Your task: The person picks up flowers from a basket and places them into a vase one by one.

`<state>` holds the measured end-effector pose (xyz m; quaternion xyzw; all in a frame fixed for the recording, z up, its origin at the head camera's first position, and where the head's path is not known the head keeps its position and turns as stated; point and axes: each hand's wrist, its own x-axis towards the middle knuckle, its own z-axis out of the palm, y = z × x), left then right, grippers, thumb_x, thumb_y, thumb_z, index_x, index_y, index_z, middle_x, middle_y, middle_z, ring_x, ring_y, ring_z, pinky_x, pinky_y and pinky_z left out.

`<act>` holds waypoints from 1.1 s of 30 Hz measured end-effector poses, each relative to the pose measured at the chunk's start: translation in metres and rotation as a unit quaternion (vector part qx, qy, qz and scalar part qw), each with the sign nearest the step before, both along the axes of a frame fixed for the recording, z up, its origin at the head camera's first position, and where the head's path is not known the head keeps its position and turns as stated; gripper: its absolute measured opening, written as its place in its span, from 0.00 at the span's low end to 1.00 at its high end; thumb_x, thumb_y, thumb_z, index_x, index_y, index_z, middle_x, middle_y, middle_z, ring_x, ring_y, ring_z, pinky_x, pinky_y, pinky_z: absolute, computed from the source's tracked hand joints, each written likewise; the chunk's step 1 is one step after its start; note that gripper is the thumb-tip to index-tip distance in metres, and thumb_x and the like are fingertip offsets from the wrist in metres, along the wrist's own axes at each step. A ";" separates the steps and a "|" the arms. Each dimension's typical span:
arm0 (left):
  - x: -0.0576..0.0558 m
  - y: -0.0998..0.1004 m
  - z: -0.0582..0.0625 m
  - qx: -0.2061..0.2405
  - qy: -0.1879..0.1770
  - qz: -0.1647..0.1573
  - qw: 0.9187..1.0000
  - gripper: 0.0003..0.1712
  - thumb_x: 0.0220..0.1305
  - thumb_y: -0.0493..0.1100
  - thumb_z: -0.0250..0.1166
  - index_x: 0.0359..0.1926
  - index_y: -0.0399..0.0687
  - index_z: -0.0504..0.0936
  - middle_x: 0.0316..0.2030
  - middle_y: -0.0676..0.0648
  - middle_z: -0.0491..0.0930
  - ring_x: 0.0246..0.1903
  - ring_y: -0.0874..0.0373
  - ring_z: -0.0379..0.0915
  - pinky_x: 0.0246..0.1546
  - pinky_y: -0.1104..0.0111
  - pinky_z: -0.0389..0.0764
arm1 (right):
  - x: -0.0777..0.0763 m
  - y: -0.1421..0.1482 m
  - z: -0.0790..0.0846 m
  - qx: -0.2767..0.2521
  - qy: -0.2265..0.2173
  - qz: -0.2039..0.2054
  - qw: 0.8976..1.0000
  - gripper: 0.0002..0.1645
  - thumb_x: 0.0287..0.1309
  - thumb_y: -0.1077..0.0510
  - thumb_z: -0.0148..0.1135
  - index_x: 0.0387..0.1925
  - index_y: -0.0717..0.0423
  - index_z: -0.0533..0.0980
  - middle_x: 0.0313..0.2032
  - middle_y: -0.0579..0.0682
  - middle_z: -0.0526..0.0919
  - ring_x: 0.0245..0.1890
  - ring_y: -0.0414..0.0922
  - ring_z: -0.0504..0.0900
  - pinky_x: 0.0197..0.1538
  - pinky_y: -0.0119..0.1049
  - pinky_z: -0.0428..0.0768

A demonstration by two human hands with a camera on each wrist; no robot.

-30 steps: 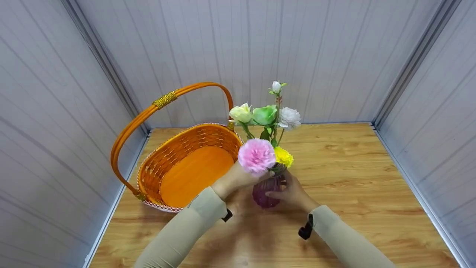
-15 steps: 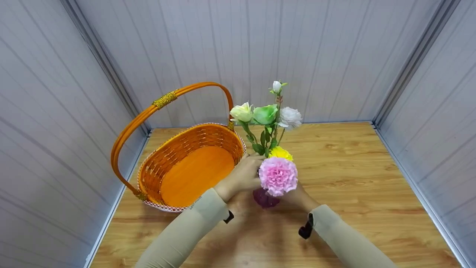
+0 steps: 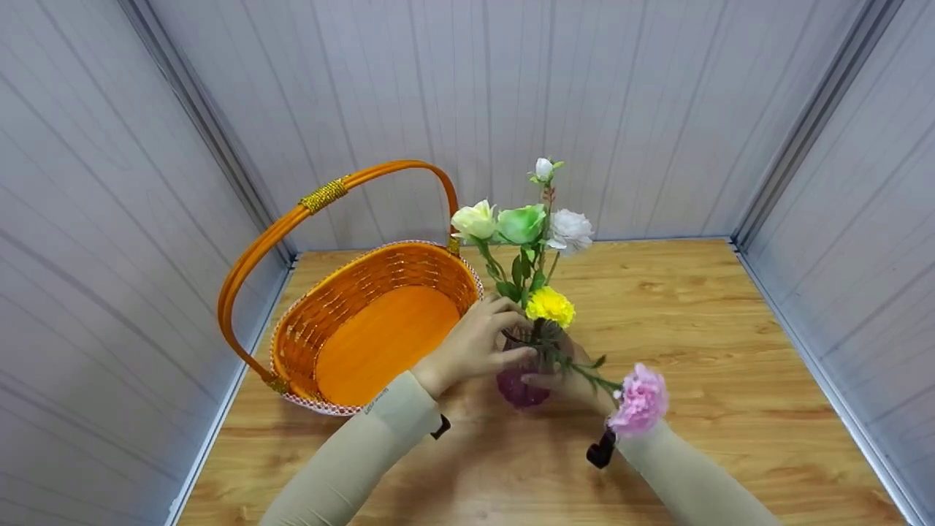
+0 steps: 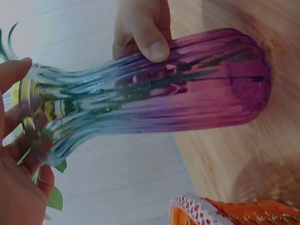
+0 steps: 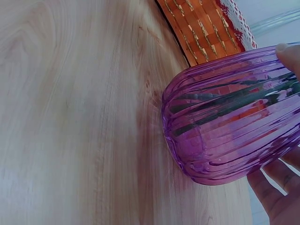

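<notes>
My right hand (image 3: 581,383) grips the body of a ribbed glass vase (image 3: 522,391), purple-pink below and bluish at the neck. In the right wrist view, fingers (image 5: 269,187) lie under the vase and the thumb on its other side. My left hand (image 3: 471,343) is at the mouth, its fingers spread loosely about the rim (image 4: 28,112). A pink carnation (image 3: 643,400) leans out of the vase to the right, over my right wrist. A yellow carnation (image 3: 551,307) sits low by the mouth. White (image 3: 570,231), green (image 3: 521,225) and pale yellow roses (image 3: 475,220) stand upright behind.
An orange woven basket (image 3: 321,321) with a tall arched handle (image 3: 252,252) stands left of the vase, close to my left forearm. Everything rests on a wood-grain table (image 3: 708,351). Pale panels (image 3: 599,109) wall in the back and both sides.
The pink carnation has swung from in front of my left hand across to the right and down, over my right wrist. My left hand has shifted onto the vase's rim; my right hand stays put.
</notes>
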<state>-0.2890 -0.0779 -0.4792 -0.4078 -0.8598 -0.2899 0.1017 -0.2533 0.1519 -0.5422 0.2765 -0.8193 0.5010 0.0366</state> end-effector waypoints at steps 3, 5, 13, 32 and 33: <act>-0.001 -0.006 0.000 0.017 0.008 -0.008 1.000 0.19 0.69 0.52 0.76 0.53 0.46 0.90 0.53 0.46 0.85 0.57 0.48 0.77 0.67 0.53 0.78 | -0.016 -0.001 -0.022 0.046 -0.082 -0.055 0.994 0.52 0.58 0.47 0.84 0.77 0.57 0.68 0.71 0.58 0.79 0.71 0.59 0.79 0.75 0.59 0.75; -0.001 -0.010 0.000 0.027 0.015 -0.014 0.999 0.18 0.69 0.51 0.76 0.52 0.46 0.89 0.53 0.46 0.85 0.57 0.49 0.77 0.66 0.54 0.79 | -0.025 0.001 -0.036 0.049 -0.096 -0.061 0.992 0.50 0.58 0.49 0.84 0.76 0.56 0.69 0.71 0.59 0.78 0.72 0.61 0.78 0.75 0.62 0.74; -0.001 -0.025 0.001 0.049 0.022 -0.012 0.998 0.16 0.71 0.49 0.76 0.52 0.45 0.89 0.57 0.43 0.85 0.58 0.49 0.77 0.64 0.54 0.80 | -0.034 0.008 -0.057 0.031 -0.150 -0.084 0.985 0.50 0.57 0.45 0.85 0.75 0.55 0.70 0.70 0.60 0.79 0.71 0.62 0.78 0.73 0.63 0.76; -0.014 -0.054 -0.005 0.045 -0.006 0.066 0.997 0.15 0.70 0.48 0.77 0.52 0.47 0.90 0.51 0.47 0.84 0.53 0.50 0.76 0.60 0.54 0.82 | -0.038 0.021 -0.062 0.056 -0.196 -0.084 0.975 0.69 0.54 0.32 0.82 0.87 0.47 0.55 0.82 0.61 0.65 0.81 0.65 0.66 0.79 0.66 0.66; -0.015 -0.056 -0.006 0.044 -0.007 0.070 0.997 0.15 0.70 0.48 0.76 0.52 0.47 0.90 0.51 0.47 0.84 0.53 0.50 0.76 0.60 0.54 0.82 | -0.036 0.023 -0.062 0.060 -0.200 -0.086 0.974 0.71 0.54 0.30 0.82 0.87 0.47 0.54 0.82 0.63 0.64 0.81 0.66 0.65 0.79 0.67 0.66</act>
